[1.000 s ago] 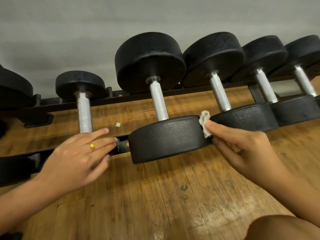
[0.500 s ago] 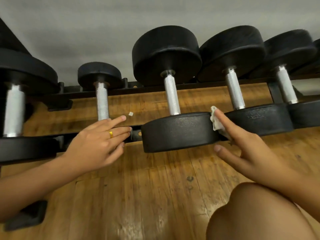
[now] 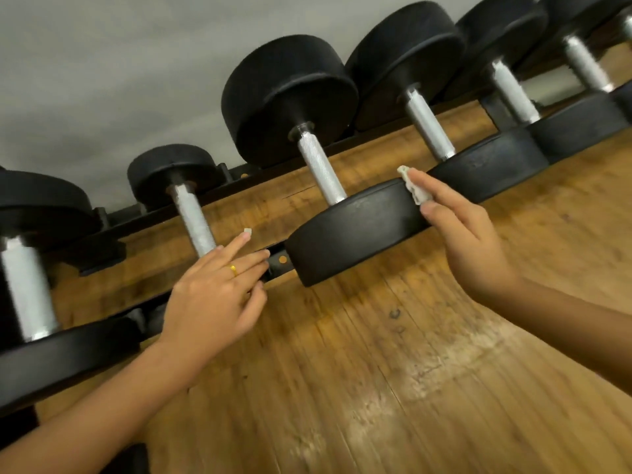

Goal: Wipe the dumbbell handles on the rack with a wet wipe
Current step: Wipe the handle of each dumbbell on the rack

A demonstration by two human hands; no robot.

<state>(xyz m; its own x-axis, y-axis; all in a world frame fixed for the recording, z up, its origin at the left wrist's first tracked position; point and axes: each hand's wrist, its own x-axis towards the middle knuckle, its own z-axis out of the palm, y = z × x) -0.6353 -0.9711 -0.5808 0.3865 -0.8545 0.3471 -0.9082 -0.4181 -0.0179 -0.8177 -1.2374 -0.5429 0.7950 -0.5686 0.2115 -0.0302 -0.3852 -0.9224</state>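
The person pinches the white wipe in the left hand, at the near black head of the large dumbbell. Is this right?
Not quite. The head view shows the wipe pinched in the right hand, not the left. It is indeed at the near black head of the large dumbbell. The left hand holds nothing.

No text is reading clearly anywhere in view. A faint embossed mark is showing on the near head of one dumbbell [image 3: 485, 162], but motion blur is making it illegible, whether number or brand.
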